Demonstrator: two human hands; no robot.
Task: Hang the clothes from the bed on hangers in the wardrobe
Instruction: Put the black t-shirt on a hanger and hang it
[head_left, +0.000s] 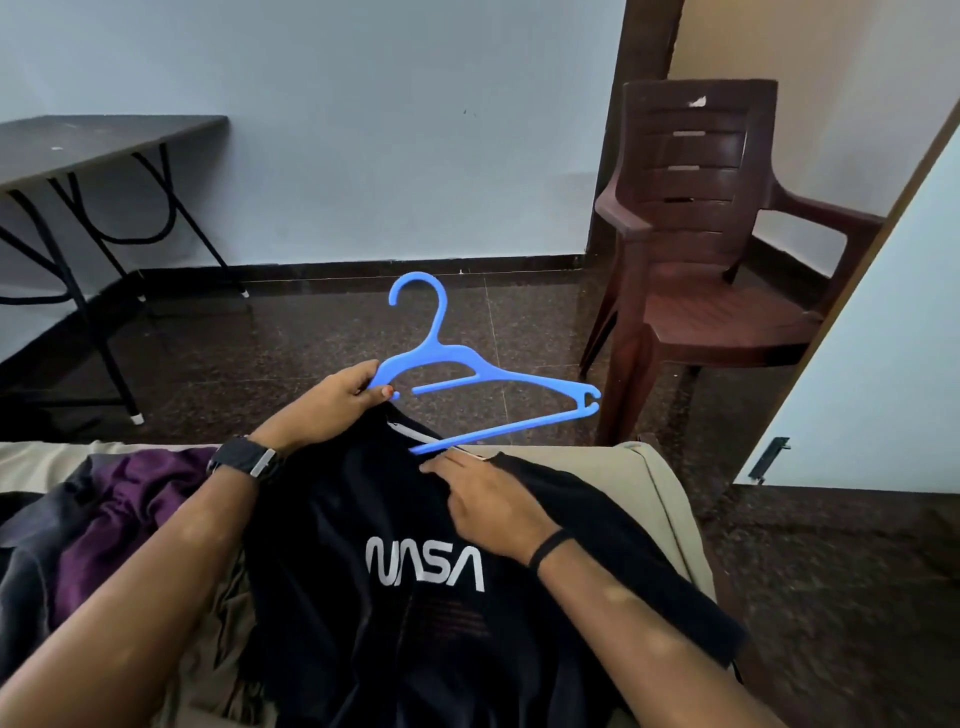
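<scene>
1. Head view, the main stuff: NASA t-shirt, black with the white logo facing up, is spread on the bed right in front of the person, collar end pointing away toward the floor; its right sleeve lies out toward the bed's right edge.
2. Blue plastic hanger is up over the collar, tilted, hook pointing up and away; its left end is in the left hand, which grasps it with fingers curled round the arm and thumb on top; the near end of the bottom bar touches the collar, the right end sticks out past the bed over the floor.
3. Right hand rests on the shirt just below the collar, fingers reaching to the neckline next to the bar; looks like it's pinching the collar fabric but honestly can't tell for sure, the fingertips blend into the dark cloth.
4. Left wrist has a dark watch; right wrist has a thin black band.
5. Same view, everything else: purple garment crumpled on the bed to the left of the shirt, with more dark cloth beside it; brown plastic chair on the dark speckled floor to the right; folding table with black legs against the wall on the left; white door at the right edge.
</scene>
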